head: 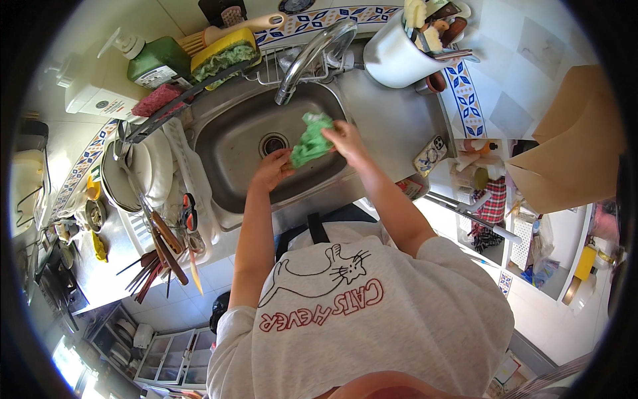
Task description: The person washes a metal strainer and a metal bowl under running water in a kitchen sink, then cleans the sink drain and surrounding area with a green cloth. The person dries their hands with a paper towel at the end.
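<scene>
A crumpled green cloth point(313, 140) is stretched between my two hands over a stainless steel sink basin point(224, 179). My left hand point(273, 168) pinches its lower end, near the round drain point(273, 144). The upper right side of the cloth is in the fingers of my right hand point(345, 142). Above the cloth curves a chrome faucet point(314, 52), its spout pointing down into the basin. No water is seen coming from it.
Left of the basin, a white dish rack point(187, 174) holds plates point(149, 164), scissors point(189, 212) and utensils. Soap bottles point(157, 62) and a yellow-green sponge point(224, 57) stand behind it. At right are a white utensil holder point(396, 52) and a phone point(429, 155) on the steel counter.
</scene>
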Available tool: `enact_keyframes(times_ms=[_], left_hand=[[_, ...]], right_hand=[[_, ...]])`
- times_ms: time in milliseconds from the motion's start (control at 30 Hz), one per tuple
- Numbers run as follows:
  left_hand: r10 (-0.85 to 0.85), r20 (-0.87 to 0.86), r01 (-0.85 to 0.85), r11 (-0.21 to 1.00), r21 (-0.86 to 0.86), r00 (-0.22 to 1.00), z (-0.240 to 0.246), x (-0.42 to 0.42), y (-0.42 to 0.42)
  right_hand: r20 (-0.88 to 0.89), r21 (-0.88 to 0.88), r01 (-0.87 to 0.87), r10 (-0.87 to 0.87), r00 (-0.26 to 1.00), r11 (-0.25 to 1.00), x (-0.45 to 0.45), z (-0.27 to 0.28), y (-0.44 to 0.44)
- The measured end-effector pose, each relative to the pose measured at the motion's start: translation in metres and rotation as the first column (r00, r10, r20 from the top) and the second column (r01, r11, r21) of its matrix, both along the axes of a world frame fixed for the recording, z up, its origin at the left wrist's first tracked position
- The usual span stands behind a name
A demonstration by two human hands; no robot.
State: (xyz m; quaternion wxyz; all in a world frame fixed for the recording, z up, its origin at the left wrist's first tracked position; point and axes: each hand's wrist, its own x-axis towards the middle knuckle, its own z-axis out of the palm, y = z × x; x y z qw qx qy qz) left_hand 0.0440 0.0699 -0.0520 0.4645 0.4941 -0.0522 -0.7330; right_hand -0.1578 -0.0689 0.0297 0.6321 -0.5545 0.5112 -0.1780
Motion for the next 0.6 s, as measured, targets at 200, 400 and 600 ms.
enact_keyframes(times_ms=[200, 400, 600], left_hand=[[-0.009, 0.113, 0.001, 0.997, 0.071, 0.994, -0.009, -0.014, -0.001], [-0.005, 0.198, -0.012, 0.996, 0.088, 0.980, -0.012, -0.012, 0.011], [-0.051, 0.322, -0.009, 0.983, 0.185, 0.945, -0.008, -0.002, 0.023]], right_hand=[[-0.013, -0.913, 0.095, -0.262, 0.965, 0.398, -0.026, 0.098, -0.083], [-0.325, -0.937, -0.347, -0.483, 0.813, 0.045, -0.024, 0.095, -0.182], [-0.571, -0.817, -0.414, -0.464, 0.677, 0.402, -0.013, 0.024, -0.191]])
